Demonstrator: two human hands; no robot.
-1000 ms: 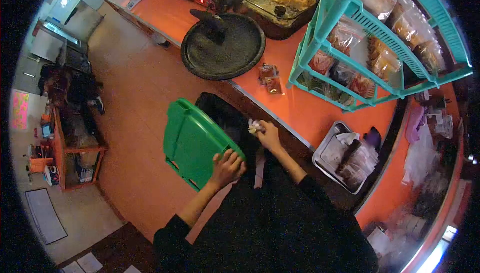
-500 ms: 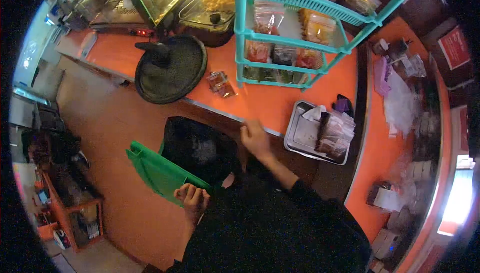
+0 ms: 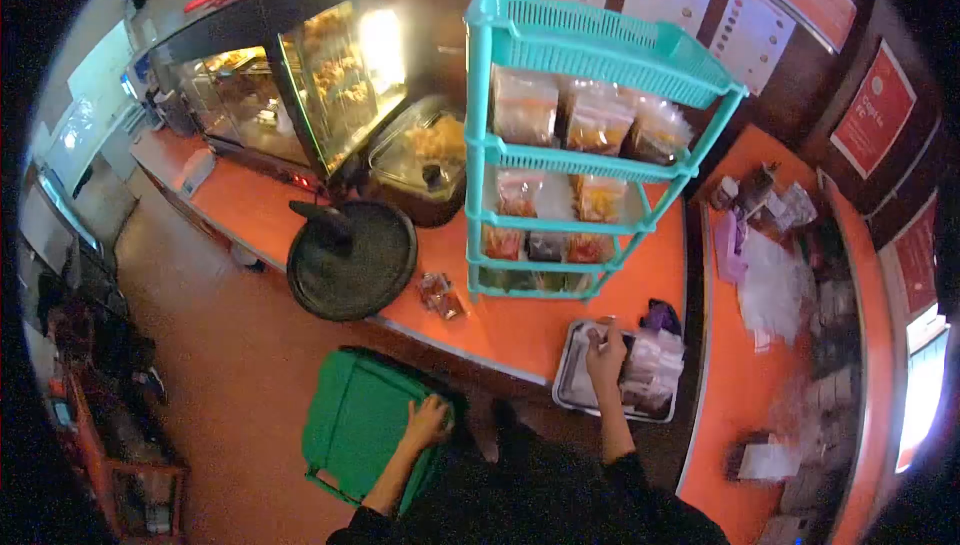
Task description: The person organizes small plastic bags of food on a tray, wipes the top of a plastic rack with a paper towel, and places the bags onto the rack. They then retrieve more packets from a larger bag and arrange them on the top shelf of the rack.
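Note:
A green bin lid [image 3: 360, 420] shows its broad face below the counter. My left hand [image 3: 430, 418] rests at the lid's right edge, thumb out and fingers lying against it. My right hand [image 3: 606, 357] is over a metal tray [image 3: 575, 380] near the counter's front edge. Its fingertips are drawn together, and whatever is between them is too blurred to name. Clear plastic packets [image 3: 653, 373] with dark contents lie in the tray, right of that hand. Behind the tray sits a small dark purple item [image 3: 662, 317].
A turquoise tiered rack [image 3: 480, 145] holds bagged goods. Left of it are small packets [image 3: 440, 295], a round black lid with a handle [image 3: 355, 265], a clear-covered pot [image 3: 420, 155] and a lit display case [image 3: 340, 65]. The orange counter [image 3: 500, 330] turns a corner at right.
The green lid has swung from tilted open to covering the black bin. My right hand has moved right, from the counter's edge to over the tray. My view has tipped upward.

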